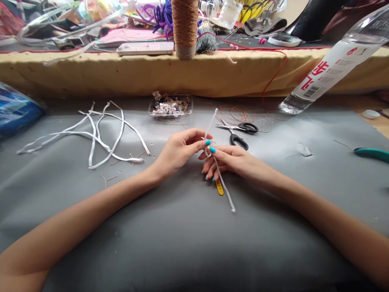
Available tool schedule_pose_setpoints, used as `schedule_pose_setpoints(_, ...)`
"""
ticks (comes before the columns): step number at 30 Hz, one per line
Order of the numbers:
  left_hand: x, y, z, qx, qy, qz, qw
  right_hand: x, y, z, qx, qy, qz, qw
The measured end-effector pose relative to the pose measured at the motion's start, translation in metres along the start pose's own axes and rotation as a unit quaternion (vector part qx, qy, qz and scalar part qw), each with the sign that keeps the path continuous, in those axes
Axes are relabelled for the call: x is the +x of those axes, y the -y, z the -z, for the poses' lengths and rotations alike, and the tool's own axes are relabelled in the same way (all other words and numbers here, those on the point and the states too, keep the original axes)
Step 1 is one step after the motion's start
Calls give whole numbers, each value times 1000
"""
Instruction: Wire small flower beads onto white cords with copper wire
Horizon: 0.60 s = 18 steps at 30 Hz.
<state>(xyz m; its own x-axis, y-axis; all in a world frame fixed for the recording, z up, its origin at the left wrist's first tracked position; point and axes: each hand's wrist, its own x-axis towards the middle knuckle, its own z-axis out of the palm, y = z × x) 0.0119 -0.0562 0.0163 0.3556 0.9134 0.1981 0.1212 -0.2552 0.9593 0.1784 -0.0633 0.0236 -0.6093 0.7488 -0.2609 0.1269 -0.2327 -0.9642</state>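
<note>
Between both hands is a white cord [224,184], looped where the fingers meet. One end sticks up past my left hand [187,145], and the other hangs down to the lower right. My left hand pinches the loop between thumb and fingertips. From the right, my right hand [226,159] pinches the same cord close beside it, thumb on top. A yellow strip with dark marks [220,187] shows below my right fingers; its upper part is hidden by them. Black-handled scissors [240,134] lie just behind my right hand.
Several white cords [92,140] lie at the left. A clear tray [170,106] of small flower pieces stands behind the hands, near coiled copper wire [240,115]. A water bottle [328,73] leans at the right; a teal-handled tool [372,154] lies at the right edge.
</note>
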Motion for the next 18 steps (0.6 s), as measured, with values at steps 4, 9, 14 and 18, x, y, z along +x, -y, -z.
schedule_pose_setpoints(4,-2,-1,1,103,-58,-91,989,0,0,3,-23,-95,31,995)
schedule_pose_setpoints(9,-2,-3,1,230,-107,-234,939,-4,4,7,-173,-213,116,954)
schedule_pose_setpoints(14,-3,-2,1,257,-108,-279,919,-5,6,4,-89,-161,58,981)
schedule_pose_setpoints(18,-4,-1,3,253,-62,-298,918,-3,1,2,31,-105,29,994)
